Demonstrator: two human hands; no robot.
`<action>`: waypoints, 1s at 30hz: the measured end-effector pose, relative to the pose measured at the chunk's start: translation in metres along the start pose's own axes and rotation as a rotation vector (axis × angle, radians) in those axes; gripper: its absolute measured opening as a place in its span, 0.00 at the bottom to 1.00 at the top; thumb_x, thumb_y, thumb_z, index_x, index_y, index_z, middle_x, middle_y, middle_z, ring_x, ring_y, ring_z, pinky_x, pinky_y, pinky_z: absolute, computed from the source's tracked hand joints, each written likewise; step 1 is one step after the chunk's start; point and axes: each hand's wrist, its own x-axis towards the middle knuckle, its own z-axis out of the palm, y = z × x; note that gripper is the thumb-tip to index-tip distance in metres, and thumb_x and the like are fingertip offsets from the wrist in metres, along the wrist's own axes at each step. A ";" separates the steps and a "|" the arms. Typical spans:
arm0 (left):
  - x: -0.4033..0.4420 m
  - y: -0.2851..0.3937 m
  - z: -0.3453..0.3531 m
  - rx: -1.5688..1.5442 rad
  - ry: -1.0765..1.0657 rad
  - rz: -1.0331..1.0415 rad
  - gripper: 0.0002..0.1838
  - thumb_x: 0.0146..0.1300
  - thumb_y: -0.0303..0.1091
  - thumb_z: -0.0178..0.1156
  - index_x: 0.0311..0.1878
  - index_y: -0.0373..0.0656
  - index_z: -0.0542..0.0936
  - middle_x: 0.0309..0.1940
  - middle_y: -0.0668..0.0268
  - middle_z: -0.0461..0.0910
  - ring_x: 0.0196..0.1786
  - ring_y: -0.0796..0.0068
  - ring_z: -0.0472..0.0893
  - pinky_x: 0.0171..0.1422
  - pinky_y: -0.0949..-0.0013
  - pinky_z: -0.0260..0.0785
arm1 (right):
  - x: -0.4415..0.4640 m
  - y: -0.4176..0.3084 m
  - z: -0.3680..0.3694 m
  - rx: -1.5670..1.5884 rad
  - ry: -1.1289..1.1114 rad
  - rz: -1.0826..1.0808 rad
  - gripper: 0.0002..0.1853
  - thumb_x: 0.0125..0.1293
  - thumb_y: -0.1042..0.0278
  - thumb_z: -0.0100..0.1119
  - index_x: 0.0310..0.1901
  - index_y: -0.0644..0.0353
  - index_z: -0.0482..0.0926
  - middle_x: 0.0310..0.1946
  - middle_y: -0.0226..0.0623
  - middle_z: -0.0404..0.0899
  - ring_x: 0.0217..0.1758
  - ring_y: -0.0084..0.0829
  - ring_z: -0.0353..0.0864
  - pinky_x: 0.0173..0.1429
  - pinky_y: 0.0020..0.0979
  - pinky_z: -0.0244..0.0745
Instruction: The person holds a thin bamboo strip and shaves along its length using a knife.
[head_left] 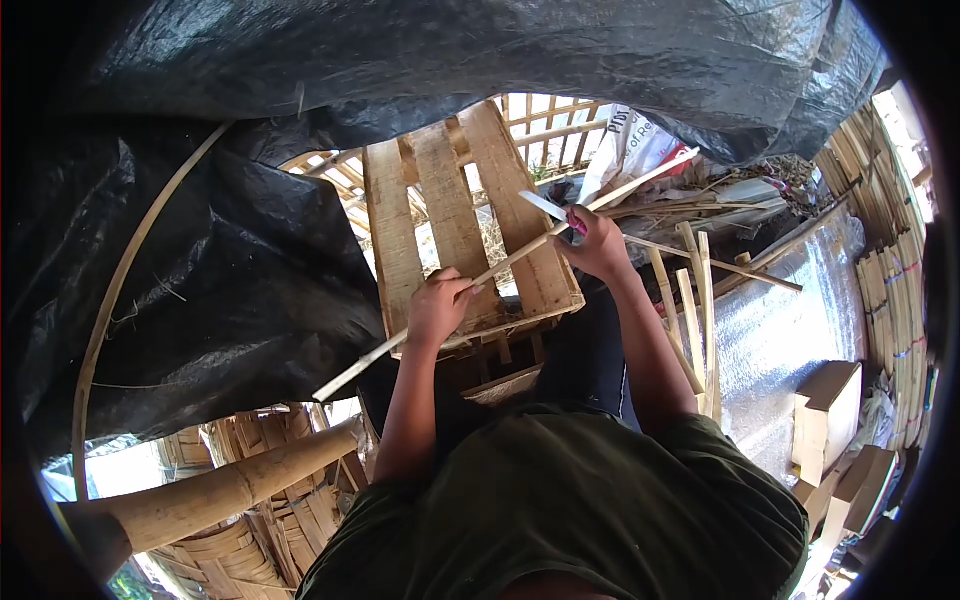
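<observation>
Knife (pixel 543 206) points to 10 o'clock, handle mostly hidden in right hand (pixel 597 246), closed around it. Left hand (pixel 442 306) pinches stick (pixel 516 258) over slatted tabletop (pixel 394 240), partly covering it; stick's long axis 8-to-2 o'clock.

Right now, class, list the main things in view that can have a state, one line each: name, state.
Stick, held aslant
Knife, blade bare
Left hand, closed on the stick
Right hand, closed on the knife
Slatted wooden frame, gaps between slats
Black plastic sheet, wrinkled
Thick bamboo pole, round
</observation>
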 end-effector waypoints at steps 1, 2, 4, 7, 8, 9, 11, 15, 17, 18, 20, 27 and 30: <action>0.000 0.001 0.003 0.003 -0.006 -0.042 0.10 0.63 0.41 0.66 0.39 0.46 0.87 0.30 0.63 0.79 0.35 0.57 0.81 0.40 0.59 0.74 | -0.002 0.003 -0.002 -0.005 -0.042 0.037 0.10 0.64 0.68 0.62 0.45 0.61 0.79 0.33 0.47 0.83 0.38 0.51 0.83 0.42 0.45 0.77; 0.000 0.003 0.004 0.006 -0.012 -0.087 0.10 0.63 0.41 0.66 0.40 0.46 0.87 0.31 0.62 0.79 0.34 0.57 0.81 0.39 0.59 0.74 | -0.004 0.007 -0.001 -0.008 -0.042 0.041 0.10 0.64 0.68 0.62 0.45 0.61 0.79 0.33 0.47 0.83 0.38 0.51 0.83 0.42 0.45 0.77; 0.002 0.004 0.016 0.006 0.049 -0.071 0.10 0.63 0.41 0.66 0.40 0.46 0.87 0.30 0.63 0.78 0.34 0.58 0.81 0.39 0.59 0.74 | -0.009 0.018 0.005 0.042 0.103 0.072 0.07 0.65 0.70 0.59 0.43 0.61 0.79 0.34 0.48 0.83 0.39 0.53 0.83 0.43 0.46 0.77; 0.002 0.010 0.025 0.049 0.128 -0.023 0.10 0.63 0.42 0.66 0.40 0.46 0.87 0.29 0.63 0.77 0.32 0.59 0.81 0.36 0.59 0.74 | -0.016 0.032 0.015 0.081 0.174 0.117 0.06 0.67 0.70 0.57 0.41 0.63 0.79 0.30 0.51 0.83 0.36 0.57 0.82 0.41 0.48 0.77; 0.002 0.012 0.027 0.086 0.140 0.011 0.10 0.64 0.42 0.66 0.40 0.47 0.87 0.28 0.64 0.77 0.31 0.59 0.81 0.34 0.60 0.74 | -0.019 0.035 0.017 0.129 0.198 0.212 0.08 0.68 0.68 0.57 0.39 0.64 0.80 0.29 0.53 0.82 0.36 0.59 0.82 0.40 0.49 0.77; 0.002 0.012 0.028 0.085 0.137 0.014 0.10 0.64 0.42 0.66 0.40 0.47 0.87 0.28 0.64 0.77 0.31 0.59 0.81 0.34 0.60 0.74 | -0.018 0.042 0.019 0.128 0.200 0.215 0.08 0.68 0.68 0.57 0.39 0.64 0.80 0.29 0.53 0.82 0.36 0.59 0.82 0.40 0.49 0.77; 0.002 0.011 0.031 0.143 0.183 0.029 0.09 0.64 0.42 0.65 0.39 0.49 0.87 0.26 0.65 0.74 0.28 0.61 0.80 0.31 0.61 0.73 | -0.010 0.052 0.022 -0.042 0.112 0.387 0.10 0.72 0.65 0.54 0.42 0.64 0.79 0.33 0.57 0.81 0.40 0.61 0.81 0.40 0.46 0.77; 0.001 0.010 0.035 0.232 0.248 0.098 0.08 0.64 0.44 0.65 0.38 0.52 0.87 0.24 0.67 0.73 0.26 0.64 0.80 0.28 0.62 0.73 | -0.006 0.063 0.030 -0.081 0.096 0.415 0.14 0.72 0.60 0.53 0.39 0.63 0.80 0.30 0.58 0.80 0.40 0.61 0.80 0.39 0.49 0.77; 0.001 0.009 0.035 0.214 0.230 0.087 0.08 0.64 0.44 0.64 0.37 0.52 0.85 0.24 0.67 0.71 0.26 0.65 0.79 0.28 0.63 0.72 | -0.006 0.065 0.032 -0.054 0.118 0.399 0.15 0.73 0.59 0.52 0.39 0.63 0.81 0.30 0.58 0.81 0.41 0.62 0.80 0.40 0.49 0.76; 0.000 0.010 0.036 0.213 0.229 0.085 0.08 0.64 0.44 0.64 0.37 0.52 0.85 0.24 0.67 0.71 0.26 0.65 0.79 0.28 0.63 0.72 | -0.006 0.065 0.032 -0.054 0.115 0.400 0.15 0.73 0.59 0.52 0.39 0.63 0.81 0.30 0.58 0.81 0.41 0.62 0.80 0.40 0.49 0.76; 0.000 0.010 0.037 0.253 0.217 0.084 0.09 0.65 0.45 0.64 0.36 0.52 0.84 0.24 0.68 0.71 0.26 0.65 0.79 0.28 0.63 0.72 | -0.006 0.064 0.033 -0.024 0.061 0.473 0.17 0.73 0.56 0.50 0.39 0.63 0.81 0.30 0.59 0.81 0.40 0.62 0.80 0.39 0.49 0.76; 0.001 0.010 0.036 0.256 0.208 0.082 0.09 0.64 0.44 0.64 0.35 0.52 0.84 0.24 0.68 0.71 0.27 0.65 0.80 0.29 0.63 0.73 | -0.008 0.033 0.037 0.003 -0.108 0.415 0.23 0.72 0.54 0.50 0.31 0.68 0.82 0.24 0.62 0.79 0.33 0.61 0.81 0.37 0.51 0.76; 0.001 0.012 0.035 0.201 0.216 0.059 0.09 0.64 0.44 0.64 0.35 0.51 0.84 0.24 0.67 0.71 0.28 0.65 0.80 0.29 0.62 0.73 | 0.011 0.047 0.012 0.065 -0.098 0.528 0.24 0.72 0.53 0.51 0.30 0.70 0.81 0.24 0.62 0.78 0.33 0.62 0.81 0.37 0.50 0.76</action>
